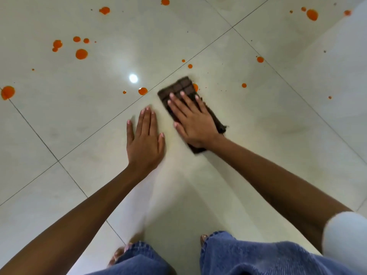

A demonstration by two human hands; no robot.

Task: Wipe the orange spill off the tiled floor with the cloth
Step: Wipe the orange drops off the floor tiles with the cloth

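Pressing down on the brown cloth (181, 87), the right hand (191, 120) lies flat with fingers straight and slightly spread, gripping nothing. Its palm and fingers cover the cloth's middle and near end, so much of the cloth is hidden. The cloth lies on the tiled floor (258, 135), just on the near side of a grout line. Its far end is blurred and touches one orange drop (195, 87) peeking out at its right edge. The left hand (146, 135) rests just beside it, palm down on bare tile, fingers straight and together, holding nothing. The rest of the orange spill (81, 54) is scattered in drops on the farther tiles. Blue jeans (258, 257) and toes (117, 255) are cut off at the picture's near edge.
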